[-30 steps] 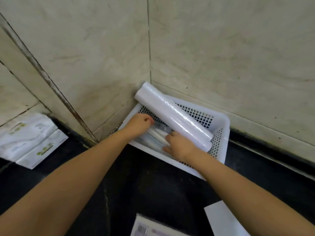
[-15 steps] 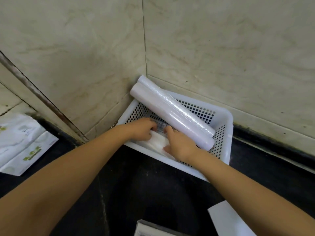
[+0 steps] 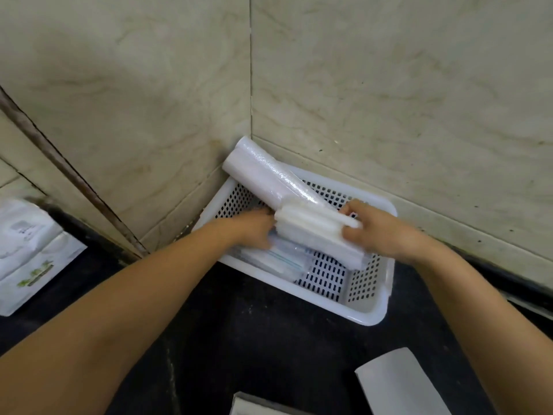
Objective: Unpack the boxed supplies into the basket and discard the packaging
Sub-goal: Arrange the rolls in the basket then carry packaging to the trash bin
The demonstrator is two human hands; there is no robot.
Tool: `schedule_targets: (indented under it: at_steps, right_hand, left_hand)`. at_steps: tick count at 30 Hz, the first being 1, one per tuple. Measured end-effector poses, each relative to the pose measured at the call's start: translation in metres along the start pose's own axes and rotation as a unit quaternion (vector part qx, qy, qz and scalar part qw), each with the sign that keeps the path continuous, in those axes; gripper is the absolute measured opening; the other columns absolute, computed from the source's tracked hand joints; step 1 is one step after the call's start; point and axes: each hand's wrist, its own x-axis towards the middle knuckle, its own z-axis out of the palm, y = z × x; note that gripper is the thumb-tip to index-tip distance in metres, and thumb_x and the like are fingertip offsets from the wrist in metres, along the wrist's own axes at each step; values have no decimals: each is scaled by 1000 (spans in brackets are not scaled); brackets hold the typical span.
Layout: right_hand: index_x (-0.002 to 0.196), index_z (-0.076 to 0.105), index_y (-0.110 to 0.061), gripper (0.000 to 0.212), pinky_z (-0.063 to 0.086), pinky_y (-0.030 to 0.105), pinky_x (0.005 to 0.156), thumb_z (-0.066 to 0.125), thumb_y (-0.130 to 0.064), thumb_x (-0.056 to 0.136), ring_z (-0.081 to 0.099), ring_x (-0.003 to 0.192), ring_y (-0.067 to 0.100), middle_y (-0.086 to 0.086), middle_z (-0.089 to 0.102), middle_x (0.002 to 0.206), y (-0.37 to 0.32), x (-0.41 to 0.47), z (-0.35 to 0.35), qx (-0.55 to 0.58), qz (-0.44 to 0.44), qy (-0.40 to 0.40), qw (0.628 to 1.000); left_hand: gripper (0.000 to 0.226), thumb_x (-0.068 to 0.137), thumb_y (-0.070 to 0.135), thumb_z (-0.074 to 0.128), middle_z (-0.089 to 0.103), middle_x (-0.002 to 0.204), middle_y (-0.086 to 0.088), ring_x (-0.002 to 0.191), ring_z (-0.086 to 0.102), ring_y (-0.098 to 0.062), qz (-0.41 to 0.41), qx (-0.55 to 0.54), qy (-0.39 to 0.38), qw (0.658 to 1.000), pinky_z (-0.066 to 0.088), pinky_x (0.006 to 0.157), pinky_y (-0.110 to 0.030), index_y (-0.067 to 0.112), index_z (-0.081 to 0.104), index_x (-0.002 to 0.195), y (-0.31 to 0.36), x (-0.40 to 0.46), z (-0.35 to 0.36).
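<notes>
A white perforated basket point(image 3: 371, 307) sits in the wall corner on a black counter. White wrapped rolls point(image 3: 257, 169) lean from its back left corner across it. Both hands hold a white stack of folded bags point(image 3: 317, 232) above the basket: my left hand point(image 3: 254, 229) grips its left end, and my right hand point(image 3: 368, 226) clasps its right end. Clear flat packets with a blue line point(image 3: 281, 262) lie on the basket floor under the stack.
White pouches with green print point(image 3: 30, 259) lie at the left on the counter. A white sheet or box flap point(image 3: 398, 384) and a box edge point(image 3: 254, 407) lie near the bottom edge. Marble walls close the back and left.
My right hand has moved from the front of the rolls to the right end of the white stack. The stack has risen off the basket floor, held between both hands.
</notes>
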Motion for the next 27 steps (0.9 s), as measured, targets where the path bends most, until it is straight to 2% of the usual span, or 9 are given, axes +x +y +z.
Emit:
schedule_targets:
  at_steps: [3, 7, 10, 14, 18, 21, 22, 24, 27]
  right_hand:
    - [115, 49, -21, 27, 52, 44, 83, 52, -13, 90, 60, 96, 27, 7, 58, 108, 2, -3, -2, 69, 5, 21, 997]
    - [122, 51, -22, 34, 49, 28, 68, 51, -13, 89, 60, 82, 15, 0, 62, 98, -4, 1, 18, 43, -25, 71, 996]
    - [130, 47, -25, 41, 41, 17, 57, 48, -13, 90, 55, 73, 6, -7, 59, 94, -19, 8, 41, 16, -62, 126, 990]
    - [136, 43, -21, 48, 46, 29, 80, 48, -6, 90, 57, 95, 21, 7, 59, 117, -37, 25, 72, -27, -131, 163, 978]
    - [131, 47, -16, 49, 48, 33, 82, 46, 4, 86, 59, 97, 28, 14, 61, 115, -41, 42, 100, -95, -111, 82, 986]
    - [119, 56, -13, 37, 38, 5, 54, 45, 3, 87, 53, 68, 7, -4, 60, 81, -30, 48, 106, -24, -42, 7, 999]
    - [115, 57, -13, 34, 37, 4, 51, 45, 1, 87, 50, 66, 4, -8, 56, 76, -26, 49, 105, 5, -21, -16, 1000]
    - [113, 59, -12, 32, 41, 10, 62, 46, -1, 86, 56, 76, 13, -1, 60, 84, -23, 50, 100, 46, 6, -69, 997]
    - [124, 56, -17, 38, 51, 35, 90, 47, -5, 89, 61, 100, 25, 8, 65, 112, -23, 51, 93, 63, 23, -134, 989]
  left_hand:
    - [57, 85, 10, 47, 47, 132, -9, 115, 49, -28, 6, 92, -55, 994, 44, 97, -42, 27, 36, 138, 8, -6, -1]
    - [20, 86, 5, 41, 50, 110, -10, 98, 50, -25, 21, 136, -100, 985, 43, 83, -38, 18, 53, 96, 8, -18, -7]
    - [8, 88, 10, 45, 48, 107, -14, 89, 48, -27, 1, 93, -129, 987, 43, 83, -39, 8, 52, 87, 5, -25, -9]
    - [7, 91, 18, 45, 46, 81, 1, 76, 44, -17, -23, 4, -137, 990, 36, 74, -29, 14, 50, 88, 2, -38, -16]
    - [15, 93, 23, 42, 50, 87, 3, 79, 45, -13, -9, -35, -113, 993, 36, 74, -24, 15, 55, 94, -5, -56, -15]
    - [23, 92, 43, 46, 52, 90, 14, 81, 49, -3, -17, -89, -104, 991, 38, 72, -18, 26, 56, 104, -11, -69, -17]
    - [29, 88, 52, 49, 53, 95, 16, 88, 52, -3, -20, -104, -114, 988, 40, 79, -18, 30, 55, 107, -12, -72, -18]
    - [44, 81, 59, 55, 53, 108, 14, 104, 53, -8, -20, -110, -131, 985, 40, 90, -22, 34, 53, 117, -13, -74, -20]
    - [35, 84, 48, 59, 60, 105, 9, 98, 56, -10, 18, -86, -88, 992, 43, 83, -21, 28, 61, 113, -12, -68, -22]
